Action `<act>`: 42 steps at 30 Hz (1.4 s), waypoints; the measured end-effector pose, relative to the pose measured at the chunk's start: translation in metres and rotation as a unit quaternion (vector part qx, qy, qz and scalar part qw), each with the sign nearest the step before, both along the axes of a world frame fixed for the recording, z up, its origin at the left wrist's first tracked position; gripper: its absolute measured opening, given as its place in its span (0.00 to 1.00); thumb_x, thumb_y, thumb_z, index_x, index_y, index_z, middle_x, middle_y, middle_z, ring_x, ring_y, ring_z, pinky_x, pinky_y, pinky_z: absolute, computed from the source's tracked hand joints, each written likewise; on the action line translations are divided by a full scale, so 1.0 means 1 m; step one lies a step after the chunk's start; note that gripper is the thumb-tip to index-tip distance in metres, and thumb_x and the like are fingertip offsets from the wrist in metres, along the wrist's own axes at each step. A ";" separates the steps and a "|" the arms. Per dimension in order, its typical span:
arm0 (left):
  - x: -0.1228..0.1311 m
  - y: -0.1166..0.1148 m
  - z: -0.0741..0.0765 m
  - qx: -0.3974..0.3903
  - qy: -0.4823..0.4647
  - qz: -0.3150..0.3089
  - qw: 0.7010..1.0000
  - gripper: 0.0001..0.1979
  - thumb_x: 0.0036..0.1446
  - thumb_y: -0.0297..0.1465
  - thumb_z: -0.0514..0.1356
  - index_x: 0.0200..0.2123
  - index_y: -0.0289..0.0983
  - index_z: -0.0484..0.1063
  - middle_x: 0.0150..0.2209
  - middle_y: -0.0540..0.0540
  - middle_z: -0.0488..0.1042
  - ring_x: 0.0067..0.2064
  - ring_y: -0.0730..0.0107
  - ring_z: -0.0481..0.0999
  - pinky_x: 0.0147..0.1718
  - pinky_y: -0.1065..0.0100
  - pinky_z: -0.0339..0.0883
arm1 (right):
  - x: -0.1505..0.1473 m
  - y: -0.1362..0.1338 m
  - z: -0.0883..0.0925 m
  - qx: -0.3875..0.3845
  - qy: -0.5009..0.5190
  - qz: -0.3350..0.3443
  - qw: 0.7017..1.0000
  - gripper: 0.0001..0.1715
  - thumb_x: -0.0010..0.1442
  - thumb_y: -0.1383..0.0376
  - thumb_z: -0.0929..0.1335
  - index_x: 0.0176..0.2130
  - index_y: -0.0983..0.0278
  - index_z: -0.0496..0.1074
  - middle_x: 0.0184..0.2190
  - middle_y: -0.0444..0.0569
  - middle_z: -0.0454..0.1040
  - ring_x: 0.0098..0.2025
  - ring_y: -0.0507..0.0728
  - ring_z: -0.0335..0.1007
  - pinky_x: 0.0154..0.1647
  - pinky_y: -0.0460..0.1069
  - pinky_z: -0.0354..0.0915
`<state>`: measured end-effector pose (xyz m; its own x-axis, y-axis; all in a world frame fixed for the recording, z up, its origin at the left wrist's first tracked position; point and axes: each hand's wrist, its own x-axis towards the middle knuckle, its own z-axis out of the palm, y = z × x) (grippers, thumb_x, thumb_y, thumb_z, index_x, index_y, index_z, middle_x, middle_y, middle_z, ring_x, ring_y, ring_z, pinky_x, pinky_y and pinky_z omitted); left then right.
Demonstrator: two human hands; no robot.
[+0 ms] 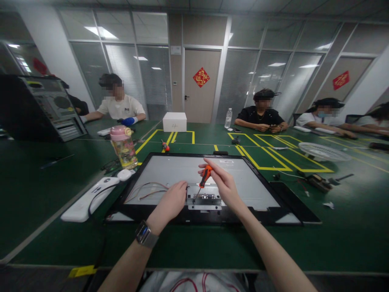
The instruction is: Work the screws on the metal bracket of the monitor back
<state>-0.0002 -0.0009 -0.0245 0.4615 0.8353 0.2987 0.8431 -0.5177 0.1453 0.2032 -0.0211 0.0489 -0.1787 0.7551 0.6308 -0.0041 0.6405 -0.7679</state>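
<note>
A display panel [258, 187] with a grey-white back and black frame lies flat before me. Near its front edge sits a metal hinge bracket [204, 206]. My right hand [226, 182] holds an orange and black screwdriver [206, 175] by the handle, its fingers fairly straight. The shaft slants down to the bracket's left part, where the tip seems to meet a screw; the screw itself is too small to make out. At the bracket's left edge, my left hand [170, 201] is closed, its fingertips against the metal and partly hidden. Thin cables [146, 187] lie on the panel to its left.
Left of the panel are a white power strip [91, 198] and a pink-lidded bottle [124, 148]. A white box [174, 122] and a small red-tipped tool [165, 146] lie beyond. A black strip [294, 201] lies at right. Several people sit across the green table [212, 253].
</note>
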 end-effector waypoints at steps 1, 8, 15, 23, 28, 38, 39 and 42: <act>0.000 0.000 0.000 0.000 -0.002 0.001 1.000 0.20 0.66 0.23 0.46 0.57 0.31 0.67 0.59 0.33 0.71 0.60 0.57 0.71 0.60 0.55 0.62 | 0.000 0.000 0.000 -0.002 0.001 -0.004 1.000 0.21 0.69 0.60 0.63 0.59 0.52 0.71 0.47 0.50 0.78 0.45 0.58 0.76 0.49 0.57 0.71; 0.001 -0.003 0.005 -0.005 0.004 0.002 1.000 0.20 0.66 0.23 0.46 0.57 0.30 0.67 0.59 0.33 0.71 0.60 0.56 0.72 0.59 0.55 0.63 | 0.000 0.001 0.000 0.048 -0.023 -0.090 0.995 0.16 0.65 0.61 0.68 0.51 0.54 0.78 0.36 0.48 0.73 0.39 0.57 0.71 0.43 0.54 0.70; 0.003 -0.005 0.010 -0.019 0.026 0.012 0.999 0.21 0.66 0.23 0.46 0.58 0.27 0.66 0.61 0.31 0.69 0.61 0.55 0.70 0.61 0.56 0.61 | -0.002 0.001 -0.002 -0.007 0.013 -0.013 1.000 0.21 0.66 0.61 0.66 0.58 0.51 0.72 0.45 0.49 0.75 0.45 0.58 0.74 0.48 0.56 0.70; 0.002 -0.005 0.009 -0.018 0.020 0.010 1.000 0.20 0.66 0.22 0.46 0.59 0.29 0.66 0.60 0.32 0.70 0.61 0.56 0.71 0.60 0.57 0.62 | 0.002 -0.002 0.000 0.052 -0.031 -0.074 0.995 0.18 0.67 0.63 0.64 0.53 0.55 0.75 0.42 0.51 0.73 0.43 0.59 0.72 0.47 0.57 0.68; 0.003 -0.003 0.007 -0.016 0.018 0.012 1.000 0.20 0.66 0.22 0.46 0.58 0.27 0.67 0.60 0.31 0.70 0.61 0.55 0.70 0.61 0.57 0.62 | 0.002 0.000 -0.002 0.049 -0.023 -0.038 0.998 0.20 0.68 0.64 0.64 0.57 0.54 0.72 0.43 0.50 0.75 0.43 0.57 0.74 0.46 0.55 0.70; 0.002 -0.003 0.007 -0.011 0.027 0.010 1.000 0.20 0.66 0.23 0.45 0.58 0.28 0.66 0.60 0.32 0.70 0.60 0.55 0.71 0.59 0.56 0.63 | 0.000 -0.001 -0.002 0.047 -0.022 -0.043 0.998 0.19 0.70 0.64 0.61 0.56 0.55 0.72 0.43 0.50 0.75 0.44 0.57 0.74 0.47 0.55 0.70; 0.003 -0.003 0.008 -0.012 0.026 0.012 1.000 0.20 0.66 0.23 0.46 0.58 0.28 0.66 0.60 0.32 0.70 0.60 0.55 0.71 0.60 0.56 0.63 | 0.000 -0.001 -0.002 0.042 -0.015 -0.047 0.998 0.17 0.69 0.63 0.62 0.54 0.55 0.73 0.42 0.50 0.75 0.43 0.57 0.74 0.45 0.54 0.70; 0.003 -0.004 0.009 -0.019 0.020 0.011 1.000 0.20 0.66 0.22 0.46 0.58 0.29 0.67 0.60 0.32 0.70 0.61 0.55 0.71 0.60 0.56 0.62 | -0.001 0.001 -0.003 0.037 0.000 -0.086 0.996 0.11 0.63 0.64 0.69 0.46 0.56 0.78 0.36 0.47 0.73 0.38 0.56 0.72 0.39 0.52 0.69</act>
<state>0.0025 -0.0047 -0.0150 0.4543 0.8554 0.2487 0.8597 -0.4941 0.1292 0.2018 -0.0198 0.0455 -0.0503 0.7258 0.6860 0.1107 0.6867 -0.7184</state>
